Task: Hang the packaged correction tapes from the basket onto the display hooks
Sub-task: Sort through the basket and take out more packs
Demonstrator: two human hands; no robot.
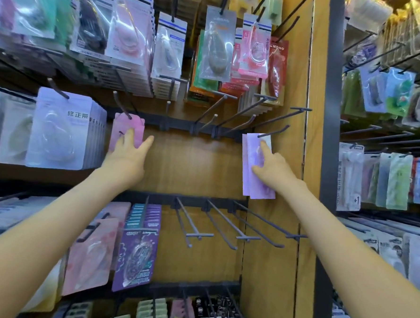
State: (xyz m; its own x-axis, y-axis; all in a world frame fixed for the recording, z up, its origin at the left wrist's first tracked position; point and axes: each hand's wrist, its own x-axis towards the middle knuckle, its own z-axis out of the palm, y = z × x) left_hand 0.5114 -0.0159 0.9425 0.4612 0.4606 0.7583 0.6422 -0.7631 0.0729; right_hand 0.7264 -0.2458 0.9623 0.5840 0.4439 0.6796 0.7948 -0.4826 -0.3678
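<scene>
Pressing the straight fingers (pixel 147 142) of the left hand (pixel 125 155) on a pink pack (pixel 132 125) at its hook (pixel 120 106), likely to settle it there. Pinching two purple packs (pixel 249 158) in the right hand (pixel 274 169), apparently to thread them onto the bare hook (pixel 274 131) just above.

wood back panel (pixel 198 168) w/ black rails (pixel 179 126) across, wood side panel (pixel 273 236) & dark upright post (pixel 329 166) at rt.

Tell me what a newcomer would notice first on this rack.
Two bare arms reach up the centre: the left hand touches a pink pack hanging on a hook, and the right hand holds lilac packs up to a hook by the wooden post. Between them, bare hooks jut out.
</scene>
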